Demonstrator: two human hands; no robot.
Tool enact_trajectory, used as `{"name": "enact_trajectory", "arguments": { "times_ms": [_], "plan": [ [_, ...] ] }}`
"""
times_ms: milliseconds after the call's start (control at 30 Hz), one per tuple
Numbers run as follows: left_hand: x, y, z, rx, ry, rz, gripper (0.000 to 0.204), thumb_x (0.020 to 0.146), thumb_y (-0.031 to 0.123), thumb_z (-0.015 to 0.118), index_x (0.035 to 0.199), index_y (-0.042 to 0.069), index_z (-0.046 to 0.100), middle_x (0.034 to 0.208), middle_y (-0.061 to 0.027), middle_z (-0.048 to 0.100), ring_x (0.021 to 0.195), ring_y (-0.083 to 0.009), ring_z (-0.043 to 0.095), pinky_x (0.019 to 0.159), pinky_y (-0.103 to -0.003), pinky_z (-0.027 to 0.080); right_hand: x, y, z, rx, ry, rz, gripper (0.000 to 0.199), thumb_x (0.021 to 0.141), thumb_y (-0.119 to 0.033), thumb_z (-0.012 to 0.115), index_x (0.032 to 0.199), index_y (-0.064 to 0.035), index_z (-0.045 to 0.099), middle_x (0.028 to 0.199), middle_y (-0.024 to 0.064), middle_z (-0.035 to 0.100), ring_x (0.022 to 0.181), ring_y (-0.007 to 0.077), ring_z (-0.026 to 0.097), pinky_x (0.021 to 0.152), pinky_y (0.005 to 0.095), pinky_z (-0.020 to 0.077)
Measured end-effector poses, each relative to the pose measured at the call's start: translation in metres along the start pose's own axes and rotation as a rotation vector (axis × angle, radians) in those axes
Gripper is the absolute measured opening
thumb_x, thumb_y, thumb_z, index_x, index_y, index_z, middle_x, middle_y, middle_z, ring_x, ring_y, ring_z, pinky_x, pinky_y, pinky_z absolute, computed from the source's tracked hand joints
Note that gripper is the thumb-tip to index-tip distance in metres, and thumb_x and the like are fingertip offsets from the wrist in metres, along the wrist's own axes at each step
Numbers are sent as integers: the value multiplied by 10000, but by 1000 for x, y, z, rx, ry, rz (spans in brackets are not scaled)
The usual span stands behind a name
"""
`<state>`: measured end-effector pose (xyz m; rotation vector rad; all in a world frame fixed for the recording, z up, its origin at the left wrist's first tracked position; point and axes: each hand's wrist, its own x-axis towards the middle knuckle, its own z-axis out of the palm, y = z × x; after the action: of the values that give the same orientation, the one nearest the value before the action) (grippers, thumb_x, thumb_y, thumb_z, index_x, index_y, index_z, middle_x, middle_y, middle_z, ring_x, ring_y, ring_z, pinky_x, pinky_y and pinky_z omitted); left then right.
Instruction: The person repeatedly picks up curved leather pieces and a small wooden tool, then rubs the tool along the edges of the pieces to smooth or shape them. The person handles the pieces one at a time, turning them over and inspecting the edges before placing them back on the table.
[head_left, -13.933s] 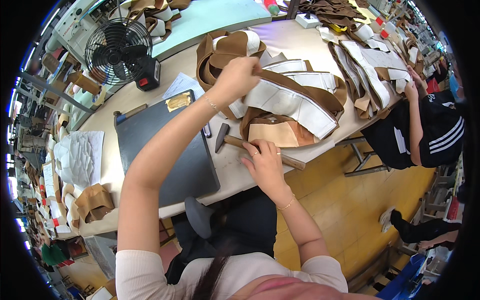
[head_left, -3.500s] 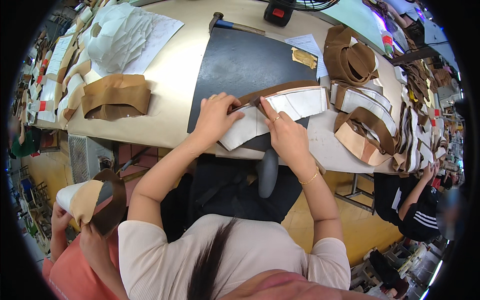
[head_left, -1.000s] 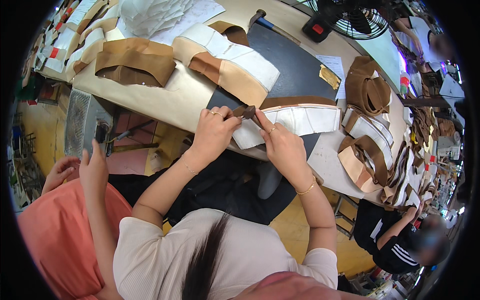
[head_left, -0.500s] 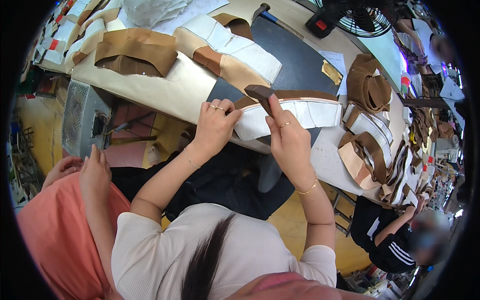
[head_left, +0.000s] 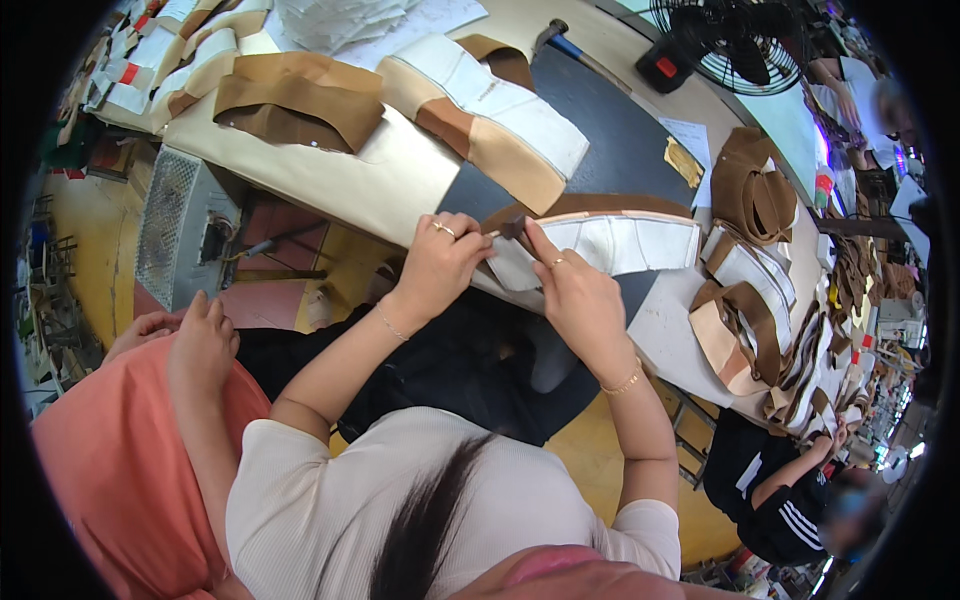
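Note:
My right hand (head_left: 582, 303) is wrapped round the handle of a small hammer, its dark head (head_left: 513, 228) down at the left end of a curved band. That band (head_left: 625, 243) shows white backing panels along its near side and a brown strip along its far edge. My left hand (head_left: 437, 266) pinches the band's left end, fingertips close beside the hammer head. Beneath the band lies a dark grey board (head_left: 610, 130). Just beyond it rests another band (head_left: 490, 105), with white, tan and brown panels.
A brown looped band (head_left: 300, 100) lies at the left. Behind are a second hammer (head_left: 580, 52) with a blue handle and a black fan (head_left: 728, 45). More bands (head_left: 750, 190) pile up at right. A person in coral clothing (head_left: 130, 450) sits close on my left; another works at right.
My right hand has brought the raised hammer head down onto the band's left end, beside my left fingertips. The whole view has shifted slightly.

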<state>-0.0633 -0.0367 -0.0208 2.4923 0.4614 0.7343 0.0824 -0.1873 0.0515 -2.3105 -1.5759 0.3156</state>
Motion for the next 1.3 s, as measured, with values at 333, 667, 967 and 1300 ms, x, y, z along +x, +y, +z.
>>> {"name": "enact_trajectory", "arguments": {
  "times_ms": [333, 667, 967, 1300],
  "plan": [
    [-10, -4, 10, 50, 158, 42, 175, 782, 160, 798, 826, 103, 639, 865, -20, 585, 852, -216, 576, 800, -382, 393, 7, -8, -11, -87, -33, -54, 585, 939, -135, 658, 1497, -222, 504, 754, 82, 588, 545, 272, 614, 514, 386, 508],
    [-15, -7, 7, 114, 160, 87, 214, 767, 225, 821, 813, 133, 634, 877, -5, 568, 870, -211, 561, 825, -387, 381, 7, -16, -5, 128, 180, -62, 533, 967, -184, 618, 1485, -257, 517, 764, 100, 613, 557, 288, 629, 519, 398, 527],
    [-23, -7, 12, 69, 180, -15, 282, 758, 203, 843, 833, 103, 591, 893, -50, 580, 869, -250, 564, 843, -396, 383, 1, -17, 1, 72, 102, -60, 536, 968, -184, 615, 1489, -260, 513, 749, 86, 589, 567, 284, 623, 507, 399, 515],
    [92, -31, -32, -78, 248, 0, 111, 862, 78, 693, 972, 70, 674, 960, -111, 624, 927, -320, 597, 817, -424, 462, -19, 6, -9, 438, 304, 196, 433, 1010, -146, 578, 1441, -119, 550, 1142, 203, 705, 971, 365, 699, 828, 399, 549]
  ]
}}
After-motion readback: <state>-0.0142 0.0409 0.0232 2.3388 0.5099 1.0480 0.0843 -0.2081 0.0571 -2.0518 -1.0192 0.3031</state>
